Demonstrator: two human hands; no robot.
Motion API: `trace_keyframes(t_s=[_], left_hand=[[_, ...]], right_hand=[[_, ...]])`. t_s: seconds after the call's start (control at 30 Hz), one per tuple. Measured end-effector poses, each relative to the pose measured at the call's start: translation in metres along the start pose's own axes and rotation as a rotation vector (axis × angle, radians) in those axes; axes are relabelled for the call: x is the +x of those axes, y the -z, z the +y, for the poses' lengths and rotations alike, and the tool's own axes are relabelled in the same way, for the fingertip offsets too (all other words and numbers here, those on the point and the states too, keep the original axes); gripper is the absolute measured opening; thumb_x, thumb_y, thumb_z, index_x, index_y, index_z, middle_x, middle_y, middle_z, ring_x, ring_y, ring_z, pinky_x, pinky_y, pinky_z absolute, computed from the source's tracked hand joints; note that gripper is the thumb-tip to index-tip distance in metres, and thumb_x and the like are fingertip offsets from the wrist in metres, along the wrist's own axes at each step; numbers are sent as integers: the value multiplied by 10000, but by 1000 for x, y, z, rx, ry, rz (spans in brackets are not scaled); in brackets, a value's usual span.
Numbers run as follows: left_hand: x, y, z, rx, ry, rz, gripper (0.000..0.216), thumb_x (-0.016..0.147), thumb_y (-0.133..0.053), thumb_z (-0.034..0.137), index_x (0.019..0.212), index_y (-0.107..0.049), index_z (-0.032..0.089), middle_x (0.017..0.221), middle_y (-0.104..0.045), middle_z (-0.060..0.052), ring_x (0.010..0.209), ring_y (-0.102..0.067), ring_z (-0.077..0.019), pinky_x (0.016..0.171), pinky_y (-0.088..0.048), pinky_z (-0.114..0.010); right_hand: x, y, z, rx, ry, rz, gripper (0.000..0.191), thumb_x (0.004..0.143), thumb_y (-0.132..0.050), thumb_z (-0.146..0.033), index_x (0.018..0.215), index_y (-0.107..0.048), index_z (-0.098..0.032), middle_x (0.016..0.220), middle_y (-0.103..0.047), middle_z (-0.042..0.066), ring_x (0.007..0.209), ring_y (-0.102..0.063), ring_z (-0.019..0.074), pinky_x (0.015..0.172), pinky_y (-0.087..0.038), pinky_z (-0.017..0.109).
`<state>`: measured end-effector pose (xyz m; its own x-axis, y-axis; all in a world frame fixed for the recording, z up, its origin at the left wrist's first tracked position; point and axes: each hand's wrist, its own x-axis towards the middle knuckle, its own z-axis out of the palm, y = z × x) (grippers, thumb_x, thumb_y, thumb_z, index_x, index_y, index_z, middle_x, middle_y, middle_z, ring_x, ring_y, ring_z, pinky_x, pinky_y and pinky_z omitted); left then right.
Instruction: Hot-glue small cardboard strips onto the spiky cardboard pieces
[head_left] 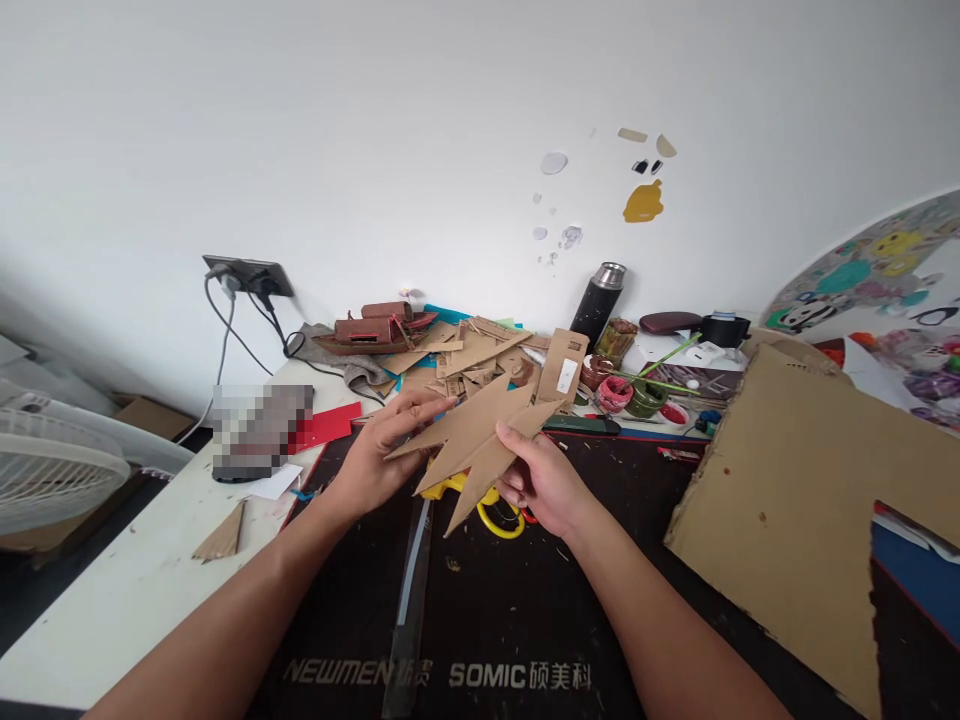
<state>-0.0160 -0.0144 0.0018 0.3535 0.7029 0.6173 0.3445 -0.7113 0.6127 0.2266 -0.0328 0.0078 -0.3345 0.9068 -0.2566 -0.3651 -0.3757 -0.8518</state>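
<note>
While both forearms reach in from the lower edge, the left hand (386, 450) is palm-inward at the far side of a spiky piece of brown cardboard (472, 445), its index finger stretched along the upper edge; how firmly it grips cannot be told. The right hand (551, 480) pinches the piece's right side, thumb flat on top and fingers curled beneath. The cardboard is raised and tilted above the middle of a dark mat (510, 610) printed "NEWMEN" and "SOMIC". At far left is a white fan (60, 450), then a white tabletop (142, 600) bearing a pixelated object (262, 430), a red card (330, 425) and a small cardboard scrap (220, 532). Above it, a wall socket (247, 275) trails cables. Toward the centre, a brown model boat (367, 335) sits beside heaped cardboard offcuts (480, 350); below the held piece are a long flat strip (412, 570) and a yellow handle loop (502, 522). Rightward, a black flask (598, 300) leans against the white wall (420, 130), near open paint jars (615, 393). A large cut cardboard sheet (780, 490) fills the right, below a curved, colourfully decorated panel (862, 275).
</note>
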Motion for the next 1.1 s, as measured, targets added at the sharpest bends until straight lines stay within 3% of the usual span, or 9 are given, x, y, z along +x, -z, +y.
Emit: trace_keyframes(t_s=[0.1, 0.2, 0.37, 0.57, 0.77, 1.1], left_hand=[[-2, -1, -1, 113, -125, -3, 348, 1066, -639, 218, 1376, -771, 307, 1240, -749, -112, 1109, -734, -231, 911, -602, -352], [-4, -1, 2, 227, -170, 78, 292, 1065, -639, 197, 1301, -789, 283, 1226, -747, -108, 1080, -732, -217, 884, -597, -338], [0, 3, 5, 320, -141, 267, 208, 1073, -599, 149, 1185, -742, 250, 1246, -763, -84, 1179, -721, -220, 1029, -574, -384], [-3, 2, -2, 355, -23, 399, 124, 1080, -588, 203, 1142, -692, 229, 1047, -768, -39, 971, -726, -197, 879, -576, -317], [-3, 1, -1, 349, 3, 408, 130, 1097, -574, 294, 1108, -687, 230, 1025, -760, -44, 934, -714, -200, 845, -565, -317], [-2, 0, 3, 322, 41, 371, 130, 1075, -586, 291, 1080, -705, 237, 1008, -772, -54, 927, -705, -219, 851, -568, -348]], right_hand=[[2, 2, 1, 9, -4, 18, 625, 673, -955, -711, 702, -601, -197, 447, -415, -100, 370, -340, 61, 363, -253, 199], [4, 4, -1, 19, 11, 24, 653, 689, -923, -756, 669, -583, -199, 479, -446, -81, 382, -387, 70, 364, -236, 203], [6, 5, -5, 24, 59, 49, 660, 705, -889, -805, 764, -715, -171, 509, -470, -72, 409, -429, 79, 380, -235, 206], [5, 5, -1, -29, 66, 54, 620, 724, -901, -762, 781, -720, -172, 528, -489, -66, 414, -432, 84, 378, -237, 210], [5, 4, 0, -79, 66, 55, 625, 726, -897, -765, 788, -719, -169, 529, -506, -63, 417, -438, 86, 379, -254, 205], [5, 3, 2, -119, 50, 54, 634, 722, -888, -781, 785, -721, -172, 533, -506, -63, 414, -448, 87, 378, -262, 205]])
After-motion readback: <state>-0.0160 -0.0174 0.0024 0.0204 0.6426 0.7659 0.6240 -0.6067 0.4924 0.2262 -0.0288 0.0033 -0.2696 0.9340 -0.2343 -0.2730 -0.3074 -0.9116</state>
